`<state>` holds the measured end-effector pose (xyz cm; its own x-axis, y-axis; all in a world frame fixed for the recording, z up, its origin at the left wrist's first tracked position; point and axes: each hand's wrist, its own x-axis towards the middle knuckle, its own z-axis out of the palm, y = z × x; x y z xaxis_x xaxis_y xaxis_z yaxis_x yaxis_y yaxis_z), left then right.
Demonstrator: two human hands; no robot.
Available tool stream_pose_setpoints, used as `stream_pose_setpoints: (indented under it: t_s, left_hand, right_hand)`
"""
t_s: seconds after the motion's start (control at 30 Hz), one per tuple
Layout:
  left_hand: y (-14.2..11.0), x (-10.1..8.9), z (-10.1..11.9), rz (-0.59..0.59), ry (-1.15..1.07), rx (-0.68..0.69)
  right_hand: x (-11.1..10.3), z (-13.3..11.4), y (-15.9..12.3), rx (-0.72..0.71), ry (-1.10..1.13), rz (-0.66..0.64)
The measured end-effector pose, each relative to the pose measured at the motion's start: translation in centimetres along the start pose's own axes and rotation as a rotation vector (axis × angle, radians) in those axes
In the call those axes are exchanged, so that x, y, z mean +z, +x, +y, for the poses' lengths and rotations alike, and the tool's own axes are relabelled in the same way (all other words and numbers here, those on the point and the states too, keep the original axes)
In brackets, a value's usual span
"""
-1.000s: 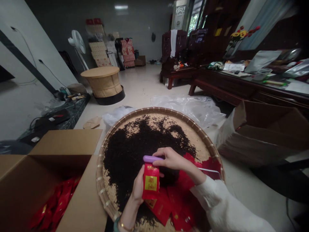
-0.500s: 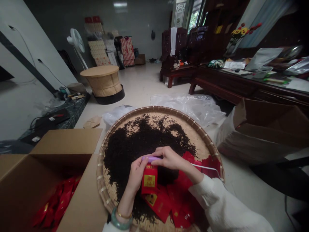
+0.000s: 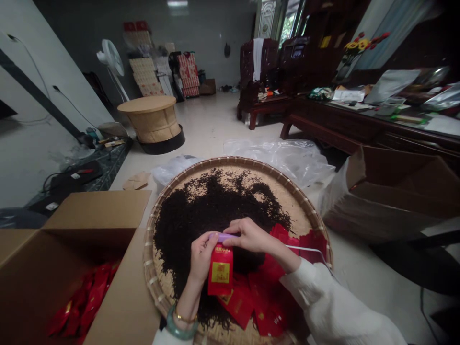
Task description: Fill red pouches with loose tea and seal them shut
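A red tea packet (image 3: pixel 220 282) with a gold label hangs upright, its top edge between the fingers of my left hand (image 3: pixel 201 256). Across that top edge lies a small purple handheld bag sealer (image 3: pixel 227 237), gripped by my right hand (image 3: pixel 249 235). A white cord (image 3: pixel 305 248) shows beyond my right wrist. Both hands are closed and close together over a round woven bamboo tray (image 3: pixel 302 195). Dark loose tea leaves (image 3: pixel 201 206) cover much of it. More red packets (image 3: pixel 240 304) lie in the tray below and to the right of my hands.
At left stands an open cardboard box (image 3: pixel 100 208) with red packets (image 3: pixel 95 292) inside. Another open box (image 3: pixel 398 191) is at right. Clear plastic sheeting (image 3: pixel 276 155) lies on the floor behind the tray, near a round wooden-topped stand (image 3: pixel 147 104) and a dark wooden table (image 3: pixel 323 120).
The red packet and both hands have shifted very slightly left, and the packet hangs a little lower. The purple sealer stays at the packet's top edge.
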<state>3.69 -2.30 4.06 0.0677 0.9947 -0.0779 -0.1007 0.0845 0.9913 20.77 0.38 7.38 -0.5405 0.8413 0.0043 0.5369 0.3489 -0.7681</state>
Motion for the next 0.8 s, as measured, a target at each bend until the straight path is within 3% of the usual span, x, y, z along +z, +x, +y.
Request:
stream_pose_setpoints:
  t_s: [0.8]
  left_hand:
    - [-0.15,0.09,0.05,0.023,0.074,0.037]
  right_hand:
    - [0.42,0.15,-0.03,0.006,-0.001,-0.007]
